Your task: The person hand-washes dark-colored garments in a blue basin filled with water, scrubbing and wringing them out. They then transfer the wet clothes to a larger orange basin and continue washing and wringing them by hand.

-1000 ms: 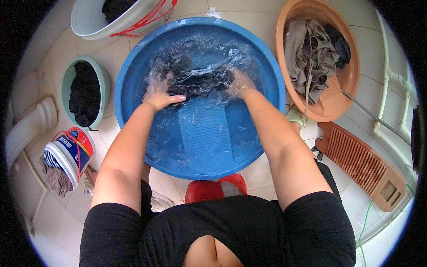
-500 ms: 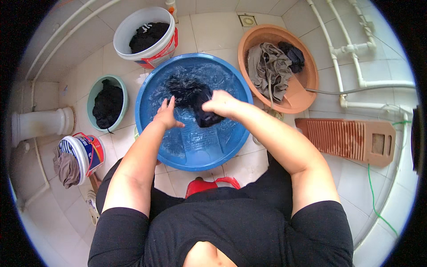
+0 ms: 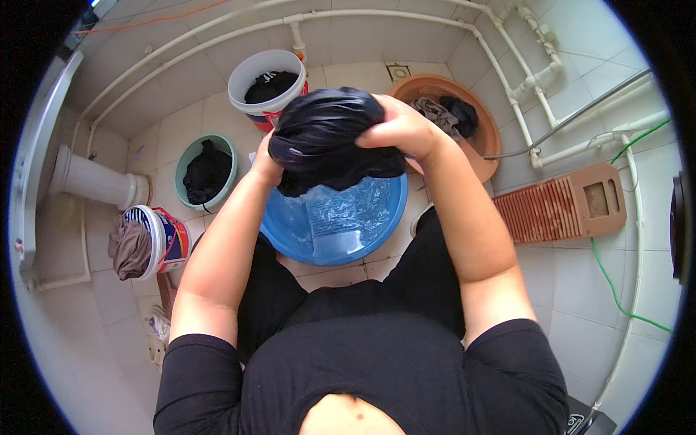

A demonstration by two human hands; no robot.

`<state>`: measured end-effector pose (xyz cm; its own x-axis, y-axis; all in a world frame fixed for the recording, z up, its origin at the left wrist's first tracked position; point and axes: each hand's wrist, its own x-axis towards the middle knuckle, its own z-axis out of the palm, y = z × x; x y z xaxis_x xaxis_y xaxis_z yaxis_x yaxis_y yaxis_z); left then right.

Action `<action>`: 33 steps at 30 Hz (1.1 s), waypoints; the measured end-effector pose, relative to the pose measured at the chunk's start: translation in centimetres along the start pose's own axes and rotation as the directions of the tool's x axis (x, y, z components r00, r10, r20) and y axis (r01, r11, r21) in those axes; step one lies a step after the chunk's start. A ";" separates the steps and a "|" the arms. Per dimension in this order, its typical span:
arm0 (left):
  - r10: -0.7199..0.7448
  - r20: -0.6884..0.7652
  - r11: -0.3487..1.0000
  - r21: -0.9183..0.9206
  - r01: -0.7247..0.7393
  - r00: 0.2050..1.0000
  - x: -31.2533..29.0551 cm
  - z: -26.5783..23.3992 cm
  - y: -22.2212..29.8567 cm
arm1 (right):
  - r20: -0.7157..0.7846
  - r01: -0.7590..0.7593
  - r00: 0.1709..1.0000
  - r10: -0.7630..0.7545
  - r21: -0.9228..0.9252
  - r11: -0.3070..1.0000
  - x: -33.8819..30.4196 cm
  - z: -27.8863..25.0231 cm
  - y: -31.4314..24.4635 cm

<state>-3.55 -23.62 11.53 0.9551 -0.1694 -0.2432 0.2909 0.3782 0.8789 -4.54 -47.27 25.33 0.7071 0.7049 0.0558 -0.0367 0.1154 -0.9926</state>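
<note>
A wet black cloth (image 3: 326,134), bunched and glossy, is held up between both hands above the blue basin (image 3: 396,210). At its left side my left hand (image 3: 270,163) grips it, the fingers mostly hidden behind the fabric. My right hand (image 3: 402,129) clasps the right side, thumb in front and the other fingers out of sight behind. What kind of garment it is cannot be made out. Rippling water and a ridged, sloping washing surface show in the near part of the basin.
Behind stands a white bucket (image 3: 237,85) of dark clothes. At left are a pale green basin (image 3: 233,170) with black cloth and a bucket (image 3: 174,243) with brown-grey fabric. An orange basin (image 3: 487,156) with clothes and a brown washboard (image 3: 544,209) stand at right. White pipes line the walls.
The black cloth has risen out of the water, lifted above the basin. My left hand, spread and empty before, now holds it too. The view has tilted up.
</note>
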 end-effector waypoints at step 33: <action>-0.254 0.127 0.872 -0.399 0.284 0.959 0.4 4.3 -0.5 | -0.306 0.128 0.949 0.078 0.597 0.792 1.0 0.1 8.7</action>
<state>-3.55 -27.79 12.77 0.8347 -0.3744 -0.4038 0.5473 0.6451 0.5333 -4.21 -45.51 16.80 0.8842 0.4636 -0.0576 -0.3608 0.5993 -0.7146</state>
